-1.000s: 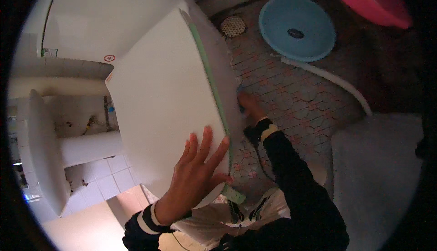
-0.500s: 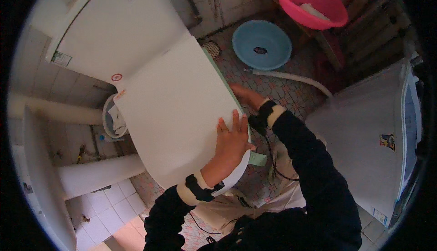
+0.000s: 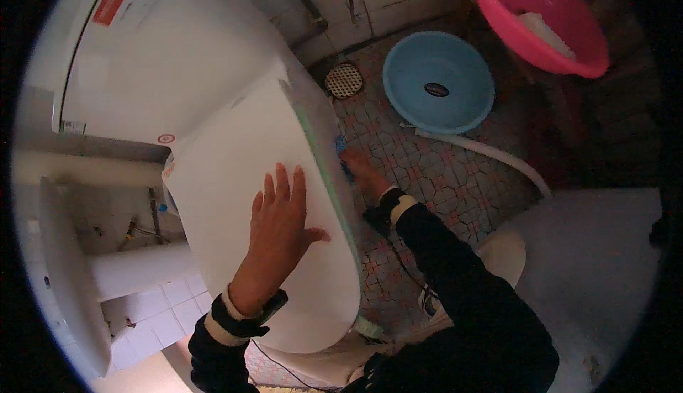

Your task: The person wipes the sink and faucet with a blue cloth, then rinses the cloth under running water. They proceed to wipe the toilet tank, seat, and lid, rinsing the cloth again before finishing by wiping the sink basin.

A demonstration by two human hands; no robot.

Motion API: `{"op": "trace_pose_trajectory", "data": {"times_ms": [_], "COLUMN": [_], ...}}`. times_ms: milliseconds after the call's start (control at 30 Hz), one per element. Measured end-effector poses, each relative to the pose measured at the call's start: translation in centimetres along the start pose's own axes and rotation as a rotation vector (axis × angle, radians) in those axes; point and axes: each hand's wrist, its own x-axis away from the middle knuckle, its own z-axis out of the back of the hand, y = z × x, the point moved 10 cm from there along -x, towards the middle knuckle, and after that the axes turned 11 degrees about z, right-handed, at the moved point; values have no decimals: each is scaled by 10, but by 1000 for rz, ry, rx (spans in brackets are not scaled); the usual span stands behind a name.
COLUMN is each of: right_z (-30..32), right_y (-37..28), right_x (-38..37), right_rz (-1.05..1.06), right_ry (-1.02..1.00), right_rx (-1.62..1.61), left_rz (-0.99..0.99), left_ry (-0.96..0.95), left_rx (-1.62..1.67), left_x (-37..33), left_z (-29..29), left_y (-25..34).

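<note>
My left hand (image 3: 279,229) lies flat with fingers spread on the white toilet lid (image 3: 242,179), which stands raised on edge. My right hand (image 3: 361,174) reaches behind the lid's right edge and grips a small blue thing (image 3: 343,152), a cloth or sponge, pressed against that edge. Both arms wear dark sleeves with pale cuffs. The white toilet cistern (image 3: 178,58) rises behind the lid.
A light blue basin (image 3: 438,83) sits on the patterned floor tiles (image 3: 427,186), a pink basin (image 3: 541,16) beyond it. A round floor drain (image 3: 344,80) and a white hose (image 3: 491,154) lie near. A white pedestal sink (image 3: 64,279) stands at left, a white appliance (image 3: 597,265) at right.
The view has shifted and the lid now sits more to the left. My left hand stays flat on the lid; my right hand stays at its right edge with the blue thing.
</note>
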Motion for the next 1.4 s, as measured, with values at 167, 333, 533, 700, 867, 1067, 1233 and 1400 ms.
{"op": "trace_pose_trajectory", "data": {"times_ms": [167,333,533,700,867,1067,1233,1400], "right_z": [24,37,45,61,61,53,33,14], "right_y": [-133,-269,-120,38,69,-99,-257,-316], "right_x": [-60,-129,-189,-217,-199,-200,-134,-57], "right_rz": [605,844,551,192,78,645,1115,1415], "right_ry": [136,94,51,19,56,42,18,-27], "right_rx": [-381,-265,-7,39,-326,-180,-47,139], "left_rz": [72,107,199,197,210,196,169,170], "left_ry": [-157,-174,-251,-245,-257,-237,-237,-270], "left_rx": [85,141,149,116,147,199,211,198], "left_x": [-11,-11,-18,-21,-25,-31,-36,-38], "left_z": [-9,-12,-13,-5,-5,-5,-6,-9], "left_y": [-2,-4,-7,-4,-7,-4,3,5]}}
